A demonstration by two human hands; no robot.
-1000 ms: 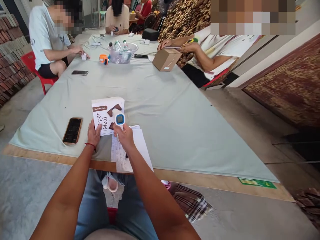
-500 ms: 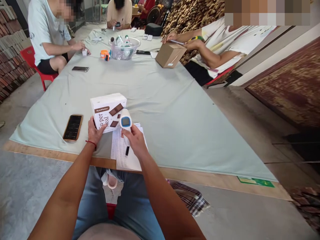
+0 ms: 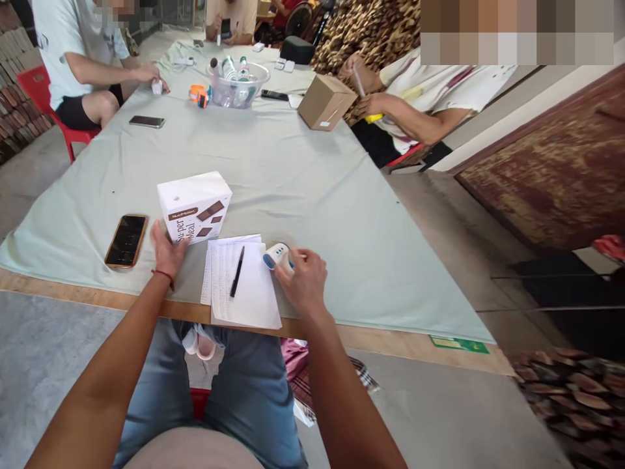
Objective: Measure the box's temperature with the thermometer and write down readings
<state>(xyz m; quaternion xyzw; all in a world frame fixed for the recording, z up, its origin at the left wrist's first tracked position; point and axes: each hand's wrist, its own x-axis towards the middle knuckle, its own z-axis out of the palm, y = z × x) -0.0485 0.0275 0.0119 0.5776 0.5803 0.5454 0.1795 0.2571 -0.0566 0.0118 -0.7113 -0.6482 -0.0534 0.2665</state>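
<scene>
My left hand (image 3: 168, 253) grips the lower left side of a white carton (image 3: 195, 205) printed "NutriMotion Super Meal", which stands on the cloth. To the right of the papers, my right hand (image 3: 305, 277) has its fingers curled around the handle of a white and blue handheld infrared thermometer (image 3: 276, 255). The thermometer lies low at the table, its handle mostly hidden by my fingers. Between my hands are sheets of written paper (image 3: 258, 286) with a black pen (image 3: 237, 272) across them. A smartphone (image 3: 127, 241) rests left of my left hand.
A pale green cloth covers the table (image 3: 371, 260). Farther back are a plastic basin (image 3: 263, 78) with bottles, orange tape (image 3: 198, 96), another phone (image 3: 147, 121) and a cardboard box (image 3: 326, 102). Several people sit around; one at right (image 3: 405, 117) holds a thin object.
My right hand has lowered the thermometer from in front of the carton to the right of the papers, tipping it over. The pen is now uncovered. My left hand stays at the carton.
</scene>
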